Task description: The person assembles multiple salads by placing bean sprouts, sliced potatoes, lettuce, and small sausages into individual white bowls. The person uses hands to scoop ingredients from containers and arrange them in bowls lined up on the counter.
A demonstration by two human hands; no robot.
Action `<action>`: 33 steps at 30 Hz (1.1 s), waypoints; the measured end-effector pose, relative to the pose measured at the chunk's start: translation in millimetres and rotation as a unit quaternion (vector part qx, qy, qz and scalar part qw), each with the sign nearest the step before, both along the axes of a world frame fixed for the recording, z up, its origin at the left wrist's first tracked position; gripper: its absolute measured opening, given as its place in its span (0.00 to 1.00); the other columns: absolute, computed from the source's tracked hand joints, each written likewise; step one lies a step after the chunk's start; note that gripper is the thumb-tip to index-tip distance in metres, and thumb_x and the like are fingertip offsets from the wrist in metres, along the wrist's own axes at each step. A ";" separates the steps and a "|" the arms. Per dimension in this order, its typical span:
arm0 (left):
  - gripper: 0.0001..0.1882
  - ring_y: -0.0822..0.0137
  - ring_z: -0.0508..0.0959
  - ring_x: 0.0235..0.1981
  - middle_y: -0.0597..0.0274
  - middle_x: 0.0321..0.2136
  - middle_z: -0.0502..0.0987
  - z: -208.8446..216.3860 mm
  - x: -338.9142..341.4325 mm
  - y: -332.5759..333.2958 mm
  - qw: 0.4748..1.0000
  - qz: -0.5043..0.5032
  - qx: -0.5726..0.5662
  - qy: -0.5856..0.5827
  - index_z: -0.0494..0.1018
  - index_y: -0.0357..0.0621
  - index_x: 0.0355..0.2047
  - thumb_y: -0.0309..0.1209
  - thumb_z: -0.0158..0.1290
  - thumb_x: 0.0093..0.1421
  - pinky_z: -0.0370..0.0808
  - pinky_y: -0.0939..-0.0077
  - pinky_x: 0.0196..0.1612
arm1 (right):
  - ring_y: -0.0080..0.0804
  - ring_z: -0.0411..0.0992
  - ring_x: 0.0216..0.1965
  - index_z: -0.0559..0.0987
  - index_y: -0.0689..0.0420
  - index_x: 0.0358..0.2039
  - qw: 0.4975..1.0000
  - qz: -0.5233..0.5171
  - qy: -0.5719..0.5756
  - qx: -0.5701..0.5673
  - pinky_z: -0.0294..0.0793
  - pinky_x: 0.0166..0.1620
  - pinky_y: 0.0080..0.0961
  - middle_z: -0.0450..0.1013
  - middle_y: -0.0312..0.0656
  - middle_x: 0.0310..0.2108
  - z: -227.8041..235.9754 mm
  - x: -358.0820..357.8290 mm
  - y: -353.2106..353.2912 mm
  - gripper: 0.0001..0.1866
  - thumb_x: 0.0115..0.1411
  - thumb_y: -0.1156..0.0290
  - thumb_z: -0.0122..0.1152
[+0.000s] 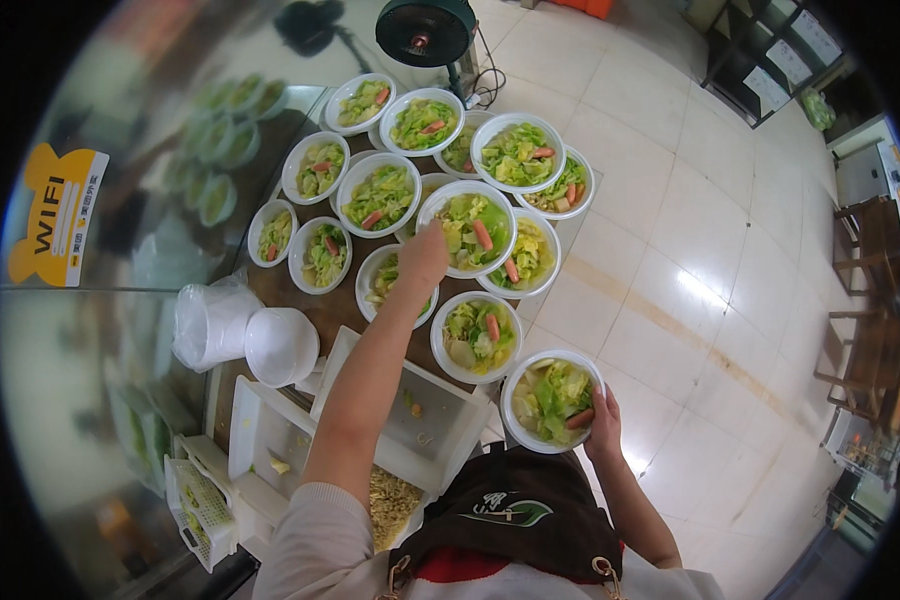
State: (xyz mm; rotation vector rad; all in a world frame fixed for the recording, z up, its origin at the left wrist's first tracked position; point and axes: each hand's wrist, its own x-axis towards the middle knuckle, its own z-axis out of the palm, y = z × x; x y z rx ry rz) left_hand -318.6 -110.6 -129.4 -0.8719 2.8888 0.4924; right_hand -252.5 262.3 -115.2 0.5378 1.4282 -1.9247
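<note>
My right hand point(603, 428) grips the rim of a white bowl point(511, 420) at the lower right, in front of my apron. Shredded lettuce and a piece of pink sausage point(580, 419) fill it. Stretched out across the table, my left hand point(425, 258) reaches the left edge of another bowl of lettuce point(467, 262), which is propped on its neighbours and also carries a sausage piece point(483, 235). The left fingers look pinched together at that rim. Whether they hold the rim or some food is hidden by the hand.
Several similar bowls point(378, 196) crowd the table, some stacked in layers. Nested empty bowls point(282, 346) in plastic wrap lie left of my forearm. Nearer are white bins point(440, 425) with food scraps and a white basket point(202, 515). A fan point(425, 40) stands beyond; tiled floor point(660, 240) lies right.
</note>
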 end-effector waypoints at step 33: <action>0.16 0.63 0.75 0.37 0.53 0.38 0.74 28.0 -4.0 -163.0 0.958 0.060 0.216 0.177 0.70 0.34 0.42 0.32 0.51 0.56 0.69 0.70 0.41 | 0.25 0.67 0.13 0.71 0.59 0.46 1.000 0.019 0.011 -0.010 0.69 0.22 0.17 0.74 0.40 0.28 -16.4 -2.5 5.1 0.16 0.64 0.62 0.44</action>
